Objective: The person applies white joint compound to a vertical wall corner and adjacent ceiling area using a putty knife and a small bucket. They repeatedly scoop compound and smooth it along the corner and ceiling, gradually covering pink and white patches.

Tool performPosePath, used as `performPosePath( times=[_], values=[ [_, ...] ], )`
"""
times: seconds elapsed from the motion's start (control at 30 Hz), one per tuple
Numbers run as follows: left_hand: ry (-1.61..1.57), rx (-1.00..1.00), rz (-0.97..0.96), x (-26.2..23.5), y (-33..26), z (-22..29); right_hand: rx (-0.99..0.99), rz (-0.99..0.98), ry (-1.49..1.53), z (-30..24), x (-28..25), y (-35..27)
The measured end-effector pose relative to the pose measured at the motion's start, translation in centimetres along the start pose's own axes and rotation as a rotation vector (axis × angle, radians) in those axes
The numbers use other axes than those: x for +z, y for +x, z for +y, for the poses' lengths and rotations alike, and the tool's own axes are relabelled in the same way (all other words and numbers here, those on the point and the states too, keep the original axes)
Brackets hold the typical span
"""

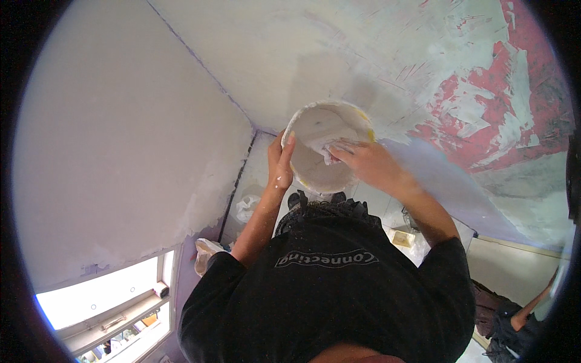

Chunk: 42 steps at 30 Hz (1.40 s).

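A round white bucket (288,134), smeared with pale plaster and yellow marks on its rim, is held up in front of my chest, its mouth facing me. My left hand (280,158) grips its left rim, thumb over the edge. My right hand (363,162) reaches in over the right rim, fingers closed on a crumpled whitish rag (330,155) with pinkish patches, pressed near the inner wall. Whitish paste (324,130) coats the bucket's inside. White specks dot my left wrist.
Plastered walls meet in a corner ahead; the right wall (493,103) shows pink patches. A window (115,302) is at lower left. Plastic bags (247,207) and a yellowish container (401,238) lie on the tiled floor. Another person's arm (532,305) shows at lower right.
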<state>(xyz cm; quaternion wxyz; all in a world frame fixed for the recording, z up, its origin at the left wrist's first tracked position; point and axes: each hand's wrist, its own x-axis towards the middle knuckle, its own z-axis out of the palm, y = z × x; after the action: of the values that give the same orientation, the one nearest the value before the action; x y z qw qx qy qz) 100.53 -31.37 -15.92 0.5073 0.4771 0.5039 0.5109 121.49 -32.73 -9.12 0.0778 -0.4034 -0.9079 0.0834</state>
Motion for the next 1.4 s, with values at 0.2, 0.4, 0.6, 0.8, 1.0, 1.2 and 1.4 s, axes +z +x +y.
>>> performPosePath(
  times=[0.2, 0.4, 0.6, 0.8, 1.0, 1.2, 1.4],
  values=[
    [-0.040, 0.032, 0.098, 1.6, 1.4, -1.7, 0.248, 0.066, 0.247, -0.1, 3.1, 0.6],
    [-0.031, -0.001, 0.145, 2.2, 2.3, -3.2, 0.557, 0.332, 0.766, 2.9, 4.9, 0.5],
    [-0.164, -0.101, 0.209, 1.4, 2.1, -4.8, 0.823, 0.628, 1.981, 4.7, 5.9, -0.7],
    [-0.249, -0.239, 0.345, 0.2, 0.7, -5.0, 0.865, 0.939, 2.368, 7.6, 7.8, -2.7],
    [-0.244, -0.266, 0.362, -1.2, 1.4, -4.8, 0.127, 1.603, 3.317, 15.9, 3.1, -6.8],
    [-0.246, -0.234, 0.362, -1.8, 1.1, -4.8, 0.231, 2.029, 2.844, 15.0, 0.8, -15.3],
    [-0.255, -0.246, 0.378, -2.8, 0.5, -4.7, 1.077, 1.208, 1.000, 13.8, 11.4, -13.8]
  ],
)
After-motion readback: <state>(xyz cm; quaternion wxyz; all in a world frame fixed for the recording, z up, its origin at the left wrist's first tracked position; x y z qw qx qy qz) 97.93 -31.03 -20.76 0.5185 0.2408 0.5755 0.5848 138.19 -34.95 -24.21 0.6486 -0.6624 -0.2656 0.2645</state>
